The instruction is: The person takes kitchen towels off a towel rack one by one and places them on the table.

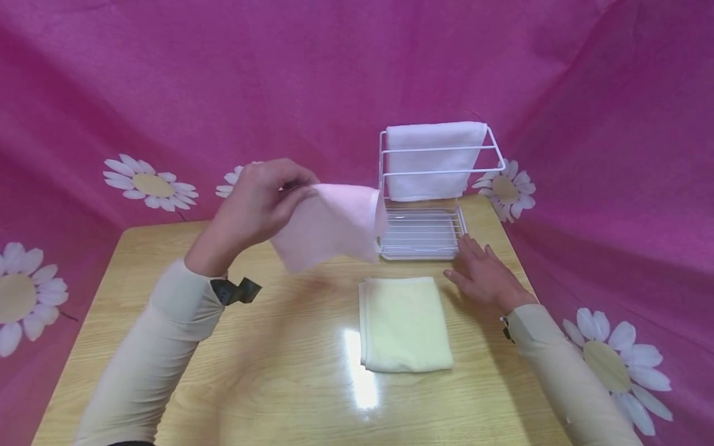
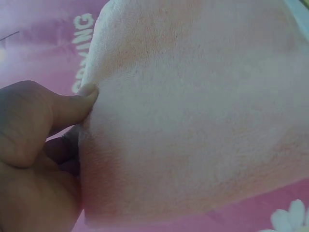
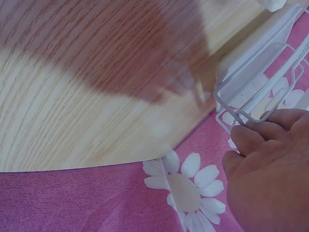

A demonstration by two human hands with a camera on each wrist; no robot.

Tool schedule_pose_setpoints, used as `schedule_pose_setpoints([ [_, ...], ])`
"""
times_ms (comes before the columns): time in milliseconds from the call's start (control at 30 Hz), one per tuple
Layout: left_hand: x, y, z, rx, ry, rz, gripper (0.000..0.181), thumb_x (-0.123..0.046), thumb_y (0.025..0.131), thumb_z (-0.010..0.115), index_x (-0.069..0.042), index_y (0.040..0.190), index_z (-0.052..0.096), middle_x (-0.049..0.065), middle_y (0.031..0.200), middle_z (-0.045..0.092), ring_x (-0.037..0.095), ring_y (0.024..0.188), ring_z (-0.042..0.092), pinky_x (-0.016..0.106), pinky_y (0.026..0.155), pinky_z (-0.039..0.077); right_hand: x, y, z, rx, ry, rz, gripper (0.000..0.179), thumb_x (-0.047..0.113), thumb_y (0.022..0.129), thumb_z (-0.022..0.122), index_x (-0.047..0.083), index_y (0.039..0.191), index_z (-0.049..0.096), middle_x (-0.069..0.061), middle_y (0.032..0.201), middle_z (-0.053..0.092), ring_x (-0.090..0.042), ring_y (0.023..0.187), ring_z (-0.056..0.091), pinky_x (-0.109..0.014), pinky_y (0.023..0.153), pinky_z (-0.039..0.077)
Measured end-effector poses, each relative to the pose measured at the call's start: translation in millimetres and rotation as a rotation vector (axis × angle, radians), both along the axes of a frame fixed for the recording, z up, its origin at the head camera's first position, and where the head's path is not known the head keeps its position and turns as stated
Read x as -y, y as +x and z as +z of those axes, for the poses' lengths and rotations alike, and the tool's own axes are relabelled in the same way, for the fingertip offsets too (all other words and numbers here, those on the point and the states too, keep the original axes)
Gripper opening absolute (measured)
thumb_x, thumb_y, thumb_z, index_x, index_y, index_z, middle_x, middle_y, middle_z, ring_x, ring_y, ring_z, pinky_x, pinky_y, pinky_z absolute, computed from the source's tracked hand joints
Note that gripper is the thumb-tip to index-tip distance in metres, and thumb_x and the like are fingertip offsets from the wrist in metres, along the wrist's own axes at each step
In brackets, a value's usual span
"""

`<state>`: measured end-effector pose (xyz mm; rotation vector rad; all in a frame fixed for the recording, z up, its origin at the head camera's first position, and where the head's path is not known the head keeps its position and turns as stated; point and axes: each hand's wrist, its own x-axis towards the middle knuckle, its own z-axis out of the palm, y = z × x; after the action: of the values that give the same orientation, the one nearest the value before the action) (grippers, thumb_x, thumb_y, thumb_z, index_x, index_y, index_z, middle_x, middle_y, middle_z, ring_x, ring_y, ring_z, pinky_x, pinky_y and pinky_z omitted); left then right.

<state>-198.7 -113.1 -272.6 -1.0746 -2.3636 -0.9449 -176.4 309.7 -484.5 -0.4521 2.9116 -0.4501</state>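
My left hand pinches a pink towel by its edge, with the thumb on top; the towel hangs in the air over the table. In the left wrist view the plush pink towel spreads out from the thumb. A white wire rack with a tray beneath stands at the back right. My right hand lies beside its front right corner, fingers extended; in the right wrist view the fingertips are right at the rack's wire. A white towel hangs over the rack's upper bars.
On the wooden table, a folded yellow towel lies in front of the rack. A pink curtain with large white flowers surrounds the table at the back and both sides.
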Motion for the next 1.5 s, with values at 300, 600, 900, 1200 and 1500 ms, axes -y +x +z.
schedule_pose_setpoints([
  [300, 15.0, 0.1, -38.1, 0.043, -0.031, 0.048, 0.006, 0.003, 0.088, 0.074, 0.000, 0.093, 0.075, 0.011, 0.087, 0.071, 0.022, 0.074, 0.063, 0.038, 0.066, 0.052, 0, 0.8, -1.9, 0.005, -0.022, -0.010, 0.088, 0.052, 0.103, 0.047, -0.007, 0.157, 0.010, -0.030, 0.162, 0.012, -0.042, 0.149, 0.013, -0.057, 0.119, 0.006],
  [600, 27.7, 2.9, -71.5, 0.122, -0.074, 0.123, 0.007, -0.002, 0.090, 0.074, -0.001, 0.096, 0.075, 0.010, 0.092, 0.071, 0.025, 0.083, 0.065, 0.042, 0.074, 0.053, 1, 1.9, 2.1, -0.004, -0.011, 0.009, 0.087, 0.051, 0.104, 0.046, -0.008, 0.157, 0.009, -0.031, 0.161, 0.011, -0.041, 0.149, 0.012, -0.059, 0.118, 0.008],
  [900, 34.5, -6.6, -98.7, 0.113, -0.098, 0.095, 0.006, -0.001, 0.090, 0.074, -0.001, 0.096, 0.074, 0.011, 0.092, 0.071, 0.025, 0.083, 0.065, 0.042, 0.076, 0.053, 0, 0.3, -0.2, -0.001, -0.024, 0.009, 0.088, 0.052, 0.103, 0.046, -0.008, 0.157, 0.009, -0.031, 0.161, 0.011, -0.040, 0.150, 0.012, -0.058, 0.119, 0.006],
  [1200, 38.1, -14.3, -126.3, 0.120, -0.154, 0.084, 0.006, -0.001, 0.089, 0.074, 0.002, 0.095, 0.074, 0.013, 0.089, 0.072, 0.029, 0.085, 0.067, 0.046, 0.080, 0.053, -1, -0.9, -1.9, 0.020, -0.021, 0.004, 0.089, 0.052, 0.103, 0.046, -0.008, 0.156, 0.010, -0.030, 0.162, 0.009, -0.041, 0.150, 0.010, -0.056, 0.119, 0.004],
  [1500, 38.8, -9.8, -132.1, 0.156, -0.174, 0.082, 0.007, -0.005, 0.091, 0.074, -0.001, 0.096, 0.075, 0.011, 0.089, 0.071, 0.026, 0.084, 0.066, 0.044, 0.078, 0.054, -1, -0.1, -0.2, 0.022, -0.013, 0.008, 0.088, 0.052, 0.103, 0.045, -0.007, 0.157, 0.009, -0.029, 0.162, 0.008, -0.040, 0.150, 0.010, -0.057, 0.119, 0.005],
])
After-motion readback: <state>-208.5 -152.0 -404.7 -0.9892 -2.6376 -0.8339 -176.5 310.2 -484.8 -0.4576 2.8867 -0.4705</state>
